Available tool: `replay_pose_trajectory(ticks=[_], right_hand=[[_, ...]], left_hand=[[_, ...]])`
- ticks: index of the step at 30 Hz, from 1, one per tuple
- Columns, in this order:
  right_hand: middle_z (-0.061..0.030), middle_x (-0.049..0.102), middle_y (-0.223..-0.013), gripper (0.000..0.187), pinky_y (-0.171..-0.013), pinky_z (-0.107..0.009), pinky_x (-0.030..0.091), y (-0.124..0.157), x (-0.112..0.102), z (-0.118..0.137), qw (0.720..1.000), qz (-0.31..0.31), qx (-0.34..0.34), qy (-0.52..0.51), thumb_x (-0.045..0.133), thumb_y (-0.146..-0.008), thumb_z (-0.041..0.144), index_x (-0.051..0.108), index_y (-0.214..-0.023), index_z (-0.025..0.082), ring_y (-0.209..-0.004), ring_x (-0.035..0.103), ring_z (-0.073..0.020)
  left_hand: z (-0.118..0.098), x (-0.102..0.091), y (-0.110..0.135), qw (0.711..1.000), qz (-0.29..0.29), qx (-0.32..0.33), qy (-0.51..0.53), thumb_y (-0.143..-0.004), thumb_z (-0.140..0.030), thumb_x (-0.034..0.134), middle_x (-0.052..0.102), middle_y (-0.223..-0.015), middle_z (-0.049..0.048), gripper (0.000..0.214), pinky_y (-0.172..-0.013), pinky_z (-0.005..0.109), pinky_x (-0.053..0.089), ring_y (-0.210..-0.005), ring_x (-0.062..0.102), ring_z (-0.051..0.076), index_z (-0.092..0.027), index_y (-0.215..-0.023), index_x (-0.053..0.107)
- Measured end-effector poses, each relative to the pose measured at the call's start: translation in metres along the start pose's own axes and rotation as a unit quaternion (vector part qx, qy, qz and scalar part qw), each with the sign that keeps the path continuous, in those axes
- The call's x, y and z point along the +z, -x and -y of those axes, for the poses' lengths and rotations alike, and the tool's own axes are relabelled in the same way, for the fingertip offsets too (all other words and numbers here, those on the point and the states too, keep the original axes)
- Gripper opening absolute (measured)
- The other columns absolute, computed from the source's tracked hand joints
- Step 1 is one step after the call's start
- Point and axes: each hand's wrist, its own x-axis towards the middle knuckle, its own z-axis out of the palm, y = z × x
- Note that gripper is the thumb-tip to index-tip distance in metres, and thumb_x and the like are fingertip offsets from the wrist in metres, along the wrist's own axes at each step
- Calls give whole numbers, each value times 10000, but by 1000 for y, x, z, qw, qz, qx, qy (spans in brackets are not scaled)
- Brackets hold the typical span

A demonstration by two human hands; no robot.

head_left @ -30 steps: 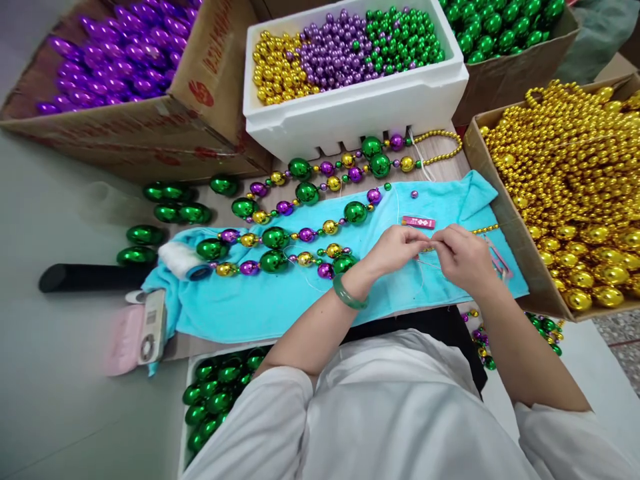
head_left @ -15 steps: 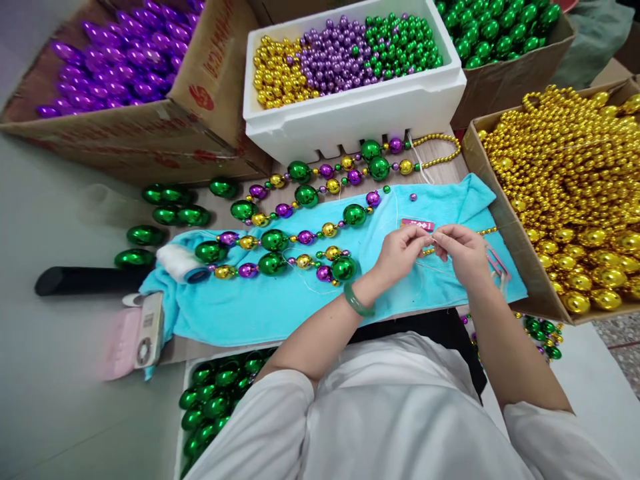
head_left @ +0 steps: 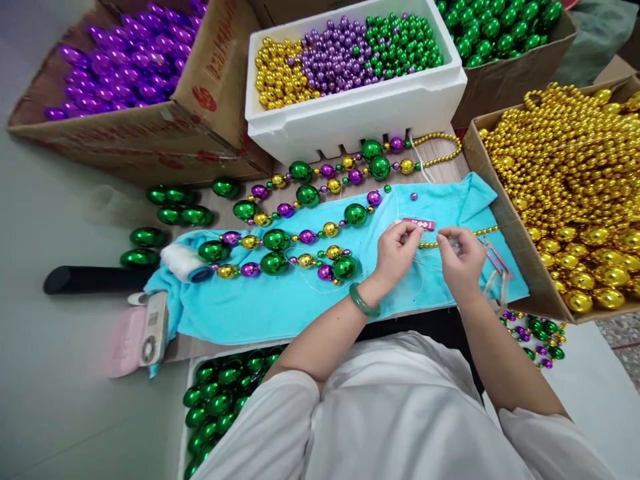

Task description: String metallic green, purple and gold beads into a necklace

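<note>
Over the blue towel (head_left: 300, 317), my left hand (head_left: 396, 252) and my right hand (head_left: 463, 260) are a short way apart, each closed in a pinch. Both pinch a thin clear thread, only faintly visible at the fingertips. Between the hands, a string of small gold beads (head_left: 429, 245) lies on the towel. Just beyond the left fingertips is a small red packet (head_left: 425, 225). A pair of pink-handled tweezers (head_left: 496, 257) lies right of my right hand. A strand of green, purple and gold beads (head_left: 274, 262) stretches to the left.
Behind stands a white foam box (head_left: 350, 123) of small beads. Cardboard boxes hold purple beads (head_left: 125, 60), green beads (head_left: 500, 30) and gold beads (head_left: 565, 173). A thread spool (head_left: 184, 262) and a pink-and-white device (head_left: 145, 330) are at the left. Green beads (head_left: 220, 393) sit below the table.
My hands, fingertips together before, have drawn apart, the left one moving left and the right one slightly right. More of the gold string shows between them.
</note>
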Motion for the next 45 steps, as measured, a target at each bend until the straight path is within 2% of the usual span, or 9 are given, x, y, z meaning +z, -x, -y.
replay_pose_trajectory(ticks=[4, 11, 20, 25, 28, 33, 37, 41, 45], right_hand=[[-53, 625, -775, 83, -648, -334, 469, 7, 2, 2, 977, -11, -166, 132, 547, -881, 212, 629, -869, 220, -700, 562, -183], [-60, 627, -785, 96, -662, -328, 480, 7, 5, -9, 962, -12, -215, 169, 536, -905, 182, 623, -875, 211, -726, 581, -189], [-33, 593, -686, 123, -612, -310, 433, 10, 12, -2, 958, -19, -185, 218, 532, -852, 163, 573, -751, 219, -636, 532, -169], [10, 554, -617, 118, -552, -277, 403, 6, 1, 2, 986, 30, -84, 142, 571, -748, 156, 540, -651, 215, -548, 481, -129], [22, 537, -590, 98, -515, -264, 380, 2, -15, 4, 993, 49, -28, 102, 566, -725, 155, 557, -642, 206, -520, 464, -119], [-2, 593, -662, 93, -596, -286, 432, -5, -37, -1, 982, 52, -87, 160, 588, -761, 142, 595, -693, 204, -613, 529, -144], [-81, 668, -913, 141, -782, -396, 471, -28, -74, -19, 939, 91, -178, 281, 556, -849, 166, 687, -823, 212, -877, 577, -233], [-121, 596, -1259, 206, -823, -482, 425, -58, -115, -31, 846, 51, -190, 496, 525, -833, 127, 712, -870, 204, -1101, 455, -335], [-140, 537, -1367, 284, -825, -483, 428, -76, -129, -35, 772, 167, -169, 590, 451, -912, 198, 718, -821, 165, -1157, 417, -361]], left_hand=[[-2, 2, -2, 986, 26, -115, 117, -816, -329, 609, 582, -678, -20, 161, -580, 216, 417, -592, 518, 86, -178, -764, 623], [-11, 0, 1, 971, 57, -162, 169, -763, -337, 640, 517, -563, -49, 190, -537, 210, 382, -528, 465, 68, -167, -686, 600], [-8, 0, 1, 977, 50, -164, 122, -742, -334, 640, 512, -536, -48, 193, -519, 210, 362, -522, 454, 74, -166, -655, 601], [-5, -28, -1, 973, 119, -187, 66, -743, -354, 660, 528, -523, -34, 201, -499, 221, 343, -490, 442, 80, -157, -705, 666], [-4, -42, 0, 981, 113, -155, 8, -756, -324, 651, 546, -552, -28, 174, -531, 225, 361, -524, 462, 89, -167, -683, 663], [0, -44, 4, 991, 99, -89, -34, -767, -280, 624, 596, -634, -7, 141, -607, 232, 411, -631, 516, 112, -176, -681, 663], [4, -53, 4, 980, 123, -154, 25, -772, -346, 624, 587, -660, 4, 183, -543, 211, 441, -625, 524, 115, -171, -732, 660], [12, -70, 4, 982, 104, -155, 3, -729, -402, 665, 636, -994, 63, 236, -614, 226, 545, -876, 594, 169, -167, -750, 674], [16, -83, 1, 975, 102, -192, -49, -747, -380, 626, 626, -765, 36, 223, -567, 222, 538, -736, 612, 154, -158, -757, 643]])
